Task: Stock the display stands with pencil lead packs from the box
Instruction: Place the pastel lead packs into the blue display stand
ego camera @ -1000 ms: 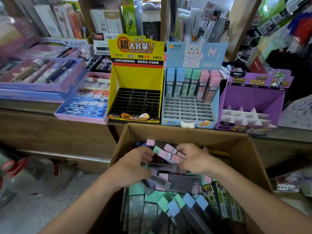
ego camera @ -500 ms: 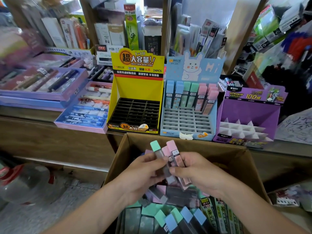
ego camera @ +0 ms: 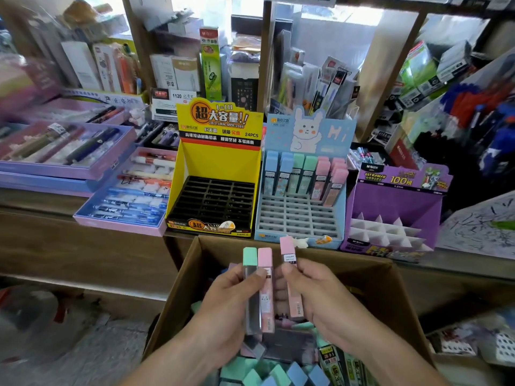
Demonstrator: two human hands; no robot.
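Above the open cardboard box [ego camera: 370, 277], my left hand [ego camera: 225, 307] holds two upright lead packs, a green-capped pack [ego camera: 250, 263] and a pink-capped pack [ego camera: 265, 277]. My right hand [ego camera: 320, 296] pinches a second pink pack [ego camera: 288, 253] beside them, slightly higher. Loose packs in green, blue and pink [ego camera: 278, 371] fill the box below. On the counter behind stand three display stands: a yellow stand [ego camera: 220, 162] with empty black slots, a light blue bunny stand [ego camera: 298, 215] with its back rows holding blue, green and pink packs, and a purple stand [ego camera: 395, 199] with empty white dividers.
Purple and pink pen trays [ego camera: 122, 199] lie on the wooden counter [ego camera: 69, 240] to the left. Shelves packed with stationery rise behind the stands. A plastic bottle [ego camera: 28, 310] lies on the floor at lower left. More goods crowd the right side.
Both hands have risen out of the box with the packs. The packs were turned from lying flat to upright, and my right hand has drawn one pink pack apart from the other two.
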